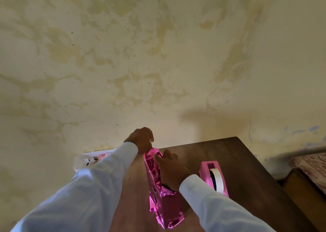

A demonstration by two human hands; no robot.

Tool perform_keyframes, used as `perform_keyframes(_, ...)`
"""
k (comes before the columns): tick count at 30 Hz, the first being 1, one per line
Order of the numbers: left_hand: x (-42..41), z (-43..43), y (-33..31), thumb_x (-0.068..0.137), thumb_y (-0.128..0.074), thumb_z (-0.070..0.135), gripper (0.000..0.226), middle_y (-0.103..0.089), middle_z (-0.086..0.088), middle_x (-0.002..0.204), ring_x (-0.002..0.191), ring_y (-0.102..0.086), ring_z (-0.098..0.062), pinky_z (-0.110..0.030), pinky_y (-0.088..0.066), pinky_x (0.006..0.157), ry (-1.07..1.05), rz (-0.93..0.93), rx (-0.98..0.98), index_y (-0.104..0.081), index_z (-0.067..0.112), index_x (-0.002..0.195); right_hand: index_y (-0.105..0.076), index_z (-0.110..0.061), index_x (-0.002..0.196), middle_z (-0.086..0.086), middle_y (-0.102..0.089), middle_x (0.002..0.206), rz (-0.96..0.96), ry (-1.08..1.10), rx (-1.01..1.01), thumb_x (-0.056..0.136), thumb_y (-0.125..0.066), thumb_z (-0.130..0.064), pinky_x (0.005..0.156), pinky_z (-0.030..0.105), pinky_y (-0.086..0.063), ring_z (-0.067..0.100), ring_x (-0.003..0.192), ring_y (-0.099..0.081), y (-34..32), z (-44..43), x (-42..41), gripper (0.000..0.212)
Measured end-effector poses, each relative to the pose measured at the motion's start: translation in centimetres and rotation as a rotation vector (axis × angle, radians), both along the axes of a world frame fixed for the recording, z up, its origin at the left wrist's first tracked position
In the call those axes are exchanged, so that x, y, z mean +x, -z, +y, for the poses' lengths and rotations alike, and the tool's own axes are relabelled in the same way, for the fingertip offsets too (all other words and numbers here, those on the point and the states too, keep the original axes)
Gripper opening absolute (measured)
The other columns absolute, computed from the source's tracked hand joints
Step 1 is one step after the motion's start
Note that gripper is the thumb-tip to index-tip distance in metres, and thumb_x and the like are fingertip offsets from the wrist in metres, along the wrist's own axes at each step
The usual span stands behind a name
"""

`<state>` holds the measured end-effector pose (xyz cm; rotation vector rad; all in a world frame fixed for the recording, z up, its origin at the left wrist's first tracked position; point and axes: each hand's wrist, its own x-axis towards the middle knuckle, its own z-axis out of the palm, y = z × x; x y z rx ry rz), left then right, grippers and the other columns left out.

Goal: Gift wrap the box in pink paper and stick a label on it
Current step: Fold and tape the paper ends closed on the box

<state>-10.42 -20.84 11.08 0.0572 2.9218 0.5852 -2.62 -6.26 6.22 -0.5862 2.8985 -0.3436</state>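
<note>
Right of the tape dispenser (214, 177) the tabletop (250, 170) lies bare out to its edge, open for reaching. The dispenser stands just beside the pink-wrapped box (164, 205) (only a narrow gap between them), and the wall (158, 64) rises close behind the tabletop's far edge, blocking that side.

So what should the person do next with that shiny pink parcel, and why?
Probably fetch tape. The left hand pinches the pink foil paper at its far end, the right hand lies flat against it, and the pink tape dispenser stands beside that hand, so it could pull a strip to fix the fold.
</note>
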Motion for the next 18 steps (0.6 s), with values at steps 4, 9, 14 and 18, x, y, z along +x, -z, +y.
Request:
perform_keyframes(4, -0.4, -0.7, 0.1, 0.077, -0.054, 0.003, 0.028, -0.065, -0.003, 0.098, 0.089, -0.063, -0.024, -0.036, -0.055, 0.080, 0.032, -0.007, -0.002, -0.055, 0.031, 0.078, -0.030, -0.018, 0.149, 0.016, -0.041, 0.137, 0.001, -0.006, 0.010, 0.093, -0.066, -0.027, 0.099, 0.045, -0.051, 0.033, 0.121, -0.046, 0.1, 0.0, -0.1, 0.067)
perform_keyframes(9, -1.0, -1.8, -0.2, 0.083, -0.052, 0.006, 0.026, -0.064, -0.006, 0.105, 0.091, -0.063, -0.025, -0.034, -0.053, 0.084, 0.018, 0.065, 0.077, -0.057, 0.031, 0.084, -0.031, -0.018, 0.149, 0.016, -0.040, 0.137, 0.011, -0.008, 0.019, 0.093, -0.066, -0.028, 0.099, 0.045, -0.051, 0.033, 0.121, -0.047, 0.2, -0.1, -0.1, 0.067)
perform_keyframes(14, -0.7, -0.8, 0.5, 0.089, -0.067, 0.018, 0.029, -0.065, -0.001, 0.119, 0.106, -0.061, -0.017, -0.026, -0.047, 0.093, 0.182, -0.117, -0.017, -0.066, 0.019, 0.118, -0.028, -0.017, 0.150, 0.016, -0.040, 0.137, 0.008, -0.017, -0.016, 0.095, -0.061, -0.023, 0.099, 0.045, -0.050, 0.033, 0.121, -0.045, 0.0, -0.2, 0.1, 0.065)
perform_keyframes(18, -0.6, -0.5, 0.3, 0.089, -0.056, 0.001, 0.029, -0.069, -0.003, 0.117, 0.106, -0.064, -0.019, -0.025, -0.050, 0.091, 0.224, -0.064, -0.053, -0.076, 0.013, 0.105, -0.029, -0.018, 0.150, 0.016, -0.041, 0.136, 0.020, -0.019, -0.018, 0.097, -0.059, -0.022, 0.098, 0.043, -0.050, 0.032, 0.119, -0.046, 0.0, -0.1, 0.1, 0.061)
